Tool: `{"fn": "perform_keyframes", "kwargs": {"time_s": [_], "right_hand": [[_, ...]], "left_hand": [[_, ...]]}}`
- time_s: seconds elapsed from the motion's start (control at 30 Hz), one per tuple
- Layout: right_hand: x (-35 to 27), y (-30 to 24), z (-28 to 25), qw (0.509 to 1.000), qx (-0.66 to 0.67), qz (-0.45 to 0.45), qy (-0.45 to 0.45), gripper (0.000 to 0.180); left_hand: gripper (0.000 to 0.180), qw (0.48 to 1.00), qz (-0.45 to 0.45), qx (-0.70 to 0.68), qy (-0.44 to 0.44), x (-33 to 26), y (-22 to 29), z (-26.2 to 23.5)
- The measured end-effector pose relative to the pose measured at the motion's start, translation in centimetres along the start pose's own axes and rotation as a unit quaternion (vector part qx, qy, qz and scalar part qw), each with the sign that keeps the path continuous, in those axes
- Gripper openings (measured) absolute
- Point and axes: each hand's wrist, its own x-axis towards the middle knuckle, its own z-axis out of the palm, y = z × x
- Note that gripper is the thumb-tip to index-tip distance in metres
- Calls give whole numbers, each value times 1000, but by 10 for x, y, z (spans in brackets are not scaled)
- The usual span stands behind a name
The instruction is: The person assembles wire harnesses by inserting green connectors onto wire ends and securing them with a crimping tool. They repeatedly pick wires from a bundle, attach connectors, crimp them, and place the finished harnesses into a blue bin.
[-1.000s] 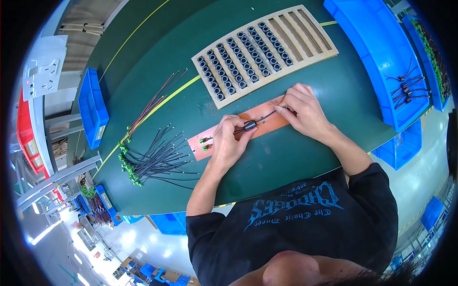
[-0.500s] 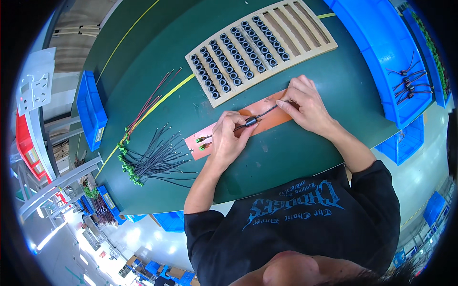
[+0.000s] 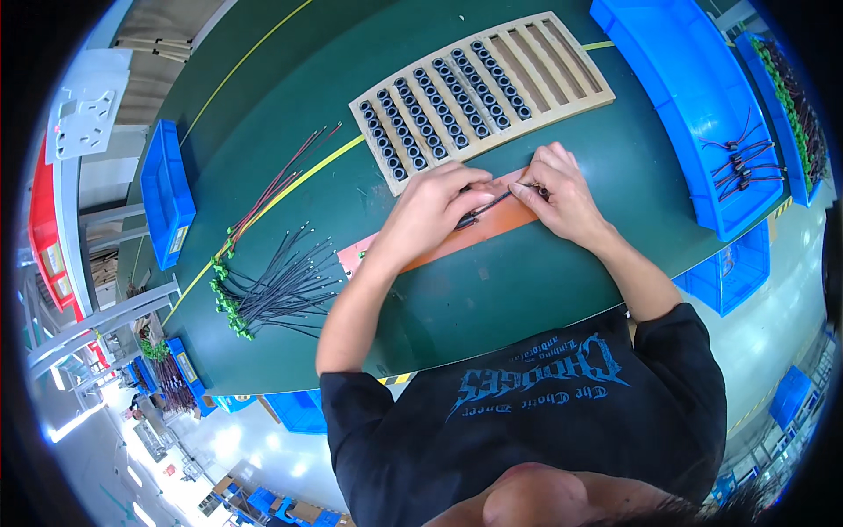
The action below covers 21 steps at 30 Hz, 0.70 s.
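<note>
Left hand (image 3: 428, 212) is shifted rightward; wire (image 3: 493, 205) is finger-pinched by right hand (image 3: 566, 200), left finger grip unclear; tautness is advised.

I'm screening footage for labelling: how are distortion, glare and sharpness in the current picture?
Head view: the green table has bowed edges, and the corners go black; head view: glare whitens the floor at lower left; head view: the dark cable at the right hand shows, its finer details too small to tell.

Right hand (image 3: 562, 198) pinches black cable (image 3: 494, 207) over orange strip (image 3: 492, 228); left hand (image 3: 430, 211) just beside it. Part-filled wooden rack (image 3: 575, 104) ahead on green tabletop (image 3: 492, 290).
</note>
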Motion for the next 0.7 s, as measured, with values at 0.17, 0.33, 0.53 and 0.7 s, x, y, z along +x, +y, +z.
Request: {"fn": "perform_keyframes", "kwargs": {"time_s": [0.17,0.33,0.53,0.7], "right_hand": [[-1,2,1,1000,16,2,1,19],[-2,3,0,999,30,-9,-5,18],[-4,9,-1,997,72,13,-7,18],[0,7,-3,997,77,24,21,18]], "left_hand": [[17,980,-42,42,-188,48,-3,-3],[11,965,-64,52,-248,58,-6,4],[10,992,-14,18,-126,43,-18,28],[14,984,-27,-23,-172,50,-14,14]]}}
